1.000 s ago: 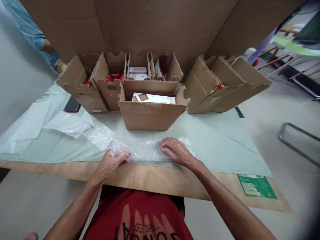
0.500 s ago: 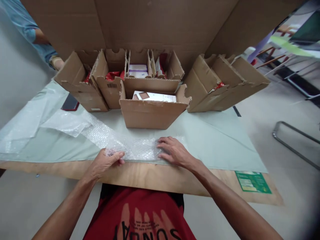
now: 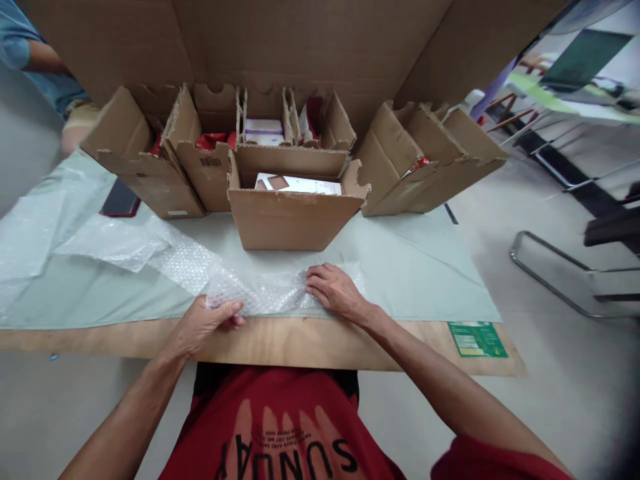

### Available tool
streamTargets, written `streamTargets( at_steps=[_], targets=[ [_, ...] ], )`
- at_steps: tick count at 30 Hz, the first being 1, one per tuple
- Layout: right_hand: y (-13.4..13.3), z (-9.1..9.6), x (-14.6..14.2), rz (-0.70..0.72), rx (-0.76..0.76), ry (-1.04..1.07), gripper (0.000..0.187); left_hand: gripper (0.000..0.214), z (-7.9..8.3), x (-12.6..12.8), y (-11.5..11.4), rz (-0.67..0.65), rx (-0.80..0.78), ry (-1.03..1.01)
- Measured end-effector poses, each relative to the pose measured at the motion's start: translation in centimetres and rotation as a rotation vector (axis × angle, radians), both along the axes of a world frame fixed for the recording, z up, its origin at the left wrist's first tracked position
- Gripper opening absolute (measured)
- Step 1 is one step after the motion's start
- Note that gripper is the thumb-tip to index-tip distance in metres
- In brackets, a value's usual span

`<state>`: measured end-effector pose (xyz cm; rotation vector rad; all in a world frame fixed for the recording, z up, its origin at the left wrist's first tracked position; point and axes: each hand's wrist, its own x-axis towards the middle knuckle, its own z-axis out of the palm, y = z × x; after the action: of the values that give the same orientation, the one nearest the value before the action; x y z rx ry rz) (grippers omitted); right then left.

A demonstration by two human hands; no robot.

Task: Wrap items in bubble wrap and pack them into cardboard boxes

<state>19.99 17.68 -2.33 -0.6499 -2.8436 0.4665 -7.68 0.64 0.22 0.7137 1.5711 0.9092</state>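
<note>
A strip of clear bubble wrap (image 3: 260, 291) lies along the near edge of the table, on a pale green sheet (image 3: 400, 267). My left hand (image 3: 203, 321) pinches the wrap's left end between thumb and fingers. My right hand (image 3: 335, 291) presses down on the wrap's right part, fingers bent over it. Just beyond the wrap stands an open cardboard box (image 3: 295, 213) with white packets inside.
More open cardboard boxes (image 3: 165, 160) (image 3: 425, 160) stand behind, against a cardboard wall. Loose plastic film (image 3: 110, 240) and a dark phone (image 3: 119, 199) lie at the left. A green card (image 3: 475, 339) sits at the table's right edge. Another person's arm (image 3: 30, 57) shows far left. A metal frame (image 3: 555, 273) stands on the floor.
My right hand has slid left along the bubble wrap, bunching it toward my left hand. The view has shifted slightly right.
</note>
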Motion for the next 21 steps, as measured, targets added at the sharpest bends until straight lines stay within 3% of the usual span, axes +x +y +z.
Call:
streamTargets(
  at_steps=[2, 4, 8, 10, 15, 18, 21],
  targets=[
    [0.3, -0.1, -0.2, -0.028, -0.083, 0.03, 0.024, 0.046, -0.1, -0.2, 0.0, -0.025, 0.002, 0.009],
    [1.3, 0.5, -0.1, -0.058, -0.275, 0.065, 0.023, 0.044, 0.0, -0.6, 0.0, -0.088, 0.006, 0.036],
    [4.7, 3.4, 0.5, -0.085, -0.742, 0.011, 0.031, 0.043, 0.1, -1.1, -0.1, -0.23, -0.055, 0.041],
    [6.6, 4.9, 0.2, -0.066, -0.792, -0.05, 0.034, 0.045, 0.3, -1.1, -0.4, -0.283, -0.132, 0.027],
    [8.6, 7.1, -0.4, -0.248, -0.41, -0.156, 0.03, 0.053, 2.6, -2.8, -2.1, -0.346, -0.232, 0.203],
    [7.2, 7.2, 1.5, -0.422, -0.188, 0.056, 0.035, 0.052, 4.0, -4.8, -2.1, -0.174, -0.044, 0.541],
    [4.1, 6.0, 4.2, -0.568, 0.09, 0.322, 0.03, 0.045, 3.3, -6.2, 0.2, -0.058, 0.264, 0.988]
  ],
)
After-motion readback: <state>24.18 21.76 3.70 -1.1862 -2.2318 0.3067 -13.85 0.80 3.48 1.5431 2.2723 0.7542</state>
